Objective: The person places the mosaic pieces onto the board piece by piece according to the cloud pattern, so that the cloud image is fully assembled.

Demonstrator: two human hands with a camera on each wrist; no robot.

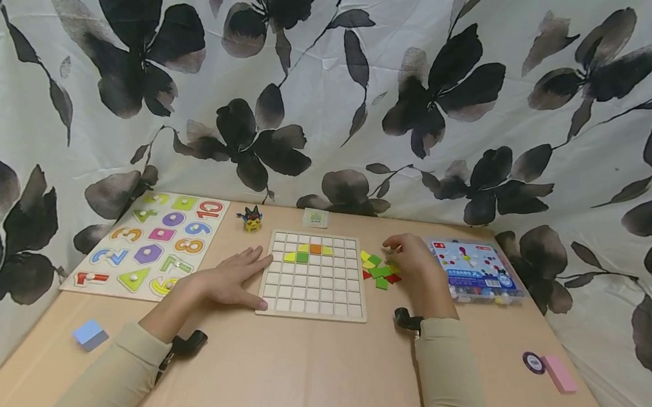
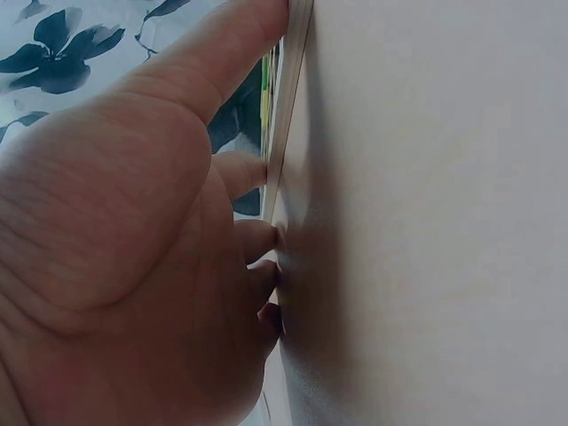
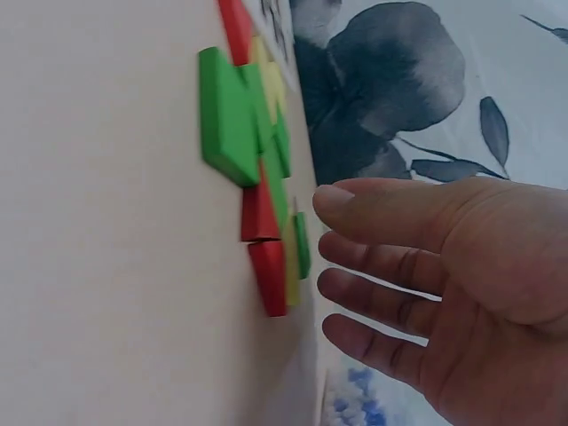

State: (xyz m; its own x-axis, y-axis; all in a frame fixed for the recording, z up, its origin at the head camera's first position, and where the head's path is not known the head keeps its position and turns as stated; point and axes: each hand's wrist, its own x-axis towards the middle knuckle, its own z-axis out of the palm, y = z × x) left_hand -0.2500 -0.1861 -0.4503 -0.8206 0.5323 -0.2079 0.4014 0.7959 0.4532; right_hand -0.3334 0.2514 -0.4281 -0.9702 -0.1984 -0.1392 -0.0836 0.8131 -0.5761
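Grid board (image 1: 316, 281) against left hand (image 1: 232, 277), coloured tiles (image 1: 380, 272) just beside right hand (image 1: 416, 260), 2 hands relaxed, unclenched.

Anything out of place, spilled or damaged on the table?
No spill or damage that I can see. Only untidy spot: loose tiles jumbled at odd angles just right of the grid. With the right hand at the heap, it's probably working stock, not a spill.

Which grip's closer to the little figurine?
Left. The left grip is on the near side of the figurine, by the board; the right grip is farther right, past the board, at the coloured tiles.
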